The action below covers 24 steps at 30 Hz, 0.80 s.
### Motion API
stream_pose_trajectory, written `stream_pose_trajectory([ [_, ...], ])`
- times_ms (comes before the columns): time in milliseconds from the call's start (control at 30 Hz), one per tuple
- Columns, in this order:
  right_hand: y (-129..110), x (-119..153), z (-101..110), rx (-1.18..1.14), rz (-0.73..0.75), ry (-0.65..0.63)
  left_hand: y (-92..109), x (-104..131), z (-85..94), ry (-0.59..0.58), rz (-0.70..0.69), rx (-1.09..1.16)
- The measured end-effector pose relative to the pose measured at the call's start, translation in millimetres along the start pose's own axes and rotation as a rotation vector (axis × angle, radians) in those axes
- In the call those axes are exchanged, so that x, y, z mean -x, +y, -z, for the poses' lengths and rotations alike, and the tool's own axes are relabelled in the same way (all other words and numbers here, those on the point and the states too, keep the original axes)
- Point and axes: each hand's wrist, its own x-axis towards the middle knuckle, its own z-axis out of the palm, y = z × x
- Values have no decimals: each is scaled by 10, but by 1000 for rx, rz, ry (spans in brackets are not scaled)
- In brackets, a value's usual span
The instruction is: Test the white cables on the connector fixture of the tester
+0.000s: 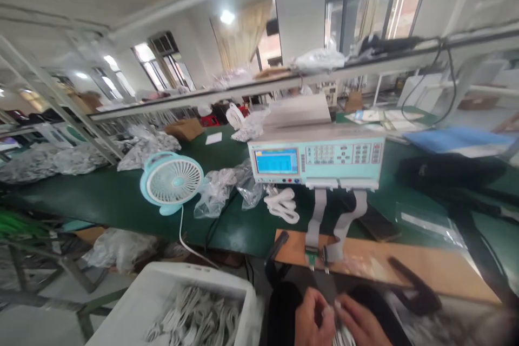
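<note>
At the bottom edge of the head view, my left hand (314, 319) and my right hand (359, 319) are close together above my lap. Fingers of both are curled round a white cable bundle (343, 335), partly hidden and blurred by motion. Just beyond them, two grey ribbon cables (318, 216) hang from a tester (316, 157) with a lit blue screen and end in connectors (312, 257) at a brown board (373, 262). A coiled white cable (281, 204) lies in front of the tester.
A white bin (194, 275) with grey-white cables stands at the lower left. A light-blue fan (174, 181) and plastic bags (219, 186) sit on the green table (121, 200). Black straps or bags (450, 173) and a blue folder (458, 140) lie at the right.
</note>
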Motion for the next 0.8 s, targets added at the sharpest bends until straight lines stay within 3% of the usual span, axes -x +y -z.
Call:
stream_pose_trajectory([
  [100,-89,-95,3,-87,14,54,81,30,20,-29,-78,67],
  [267,-44,-241,-98,-207,-138,86,72,-62,185,-361,172,489],
  [333,-20,-277,-131,-238,-167,93,56,-102,249,-429,224,622],
  [400,-8,-308,-149,-256,-161,110,43,-139,283,-423,238,663],
  [600,-46,-346,-166,-273,-138,167,20,-236,242,-242,224,444],
  [800,-167,-384,-226,-471,-305,222,81,-364,305,-246,-98,76],
])
